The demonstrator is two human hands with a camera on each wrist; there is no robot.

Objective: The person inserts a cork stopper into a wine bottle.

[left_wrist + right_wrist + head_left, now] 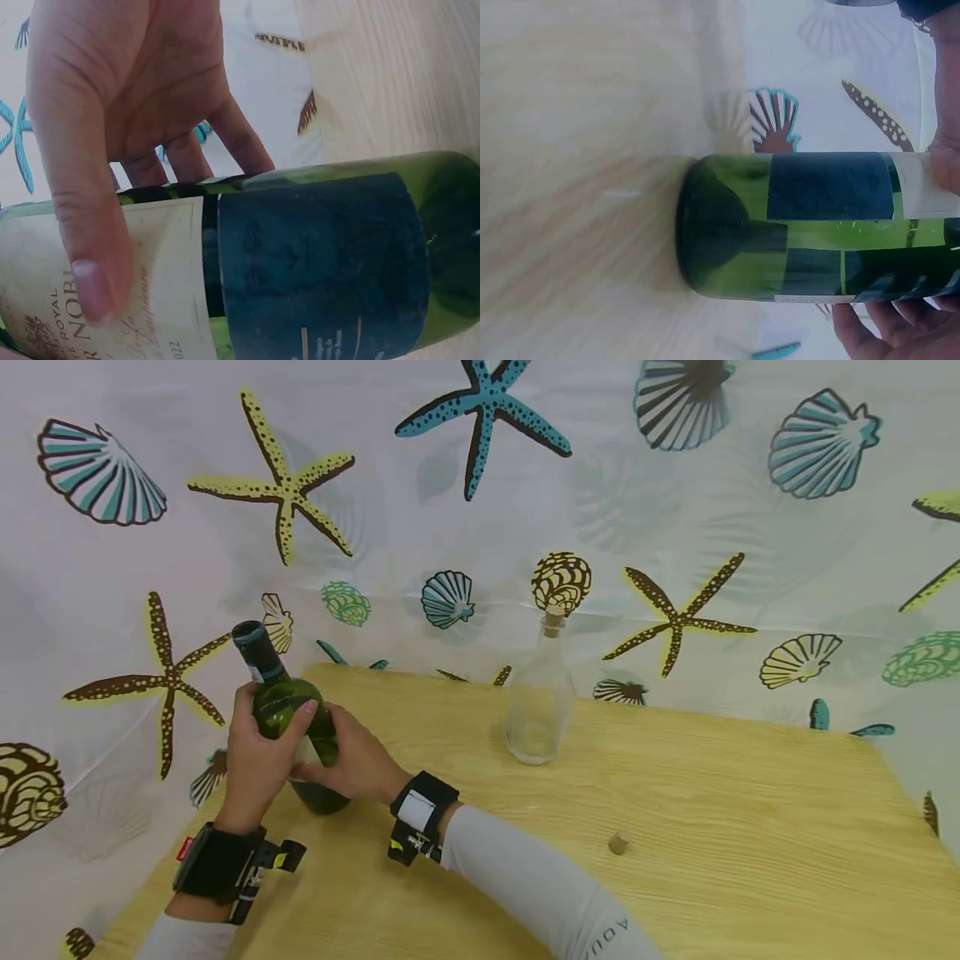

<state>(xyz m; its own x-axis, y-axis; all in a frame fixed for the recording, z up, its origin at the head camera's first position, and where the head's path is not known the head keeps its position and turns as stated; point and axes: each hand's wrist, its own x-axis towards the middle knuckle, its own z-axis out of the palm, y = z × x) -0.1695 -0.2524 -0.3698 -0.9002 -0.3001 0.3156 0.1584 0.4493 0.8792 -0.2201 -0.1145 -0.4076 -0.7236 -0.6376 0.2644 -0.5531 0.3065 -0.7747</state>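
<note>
Both hands grip a green glass wine bottle (279, 708) at the left of the table, its dark-sleeved neck leaning left in the head view. My left hand (255, 760) wraps the upper body below the shoulder. Lower down, my right hand (363, 760) holds the bottle from the right side. A left-hand thumb (97, 292) lies across the cream label (169, 270), above a dark blue label (322, 262). The right wrist view shows the bottle's base (712, 259) close to the wood; whether it touches, I cannot tell.
A clear glass bottle (536, 714) with a cork (553, 620) in its mouth stands near the back of the wooden table (735, 810). A small loose cork (619, 842) sits right of centre. A patterned cloth (480, 543) with shells and starfish hangs behind.
</note>
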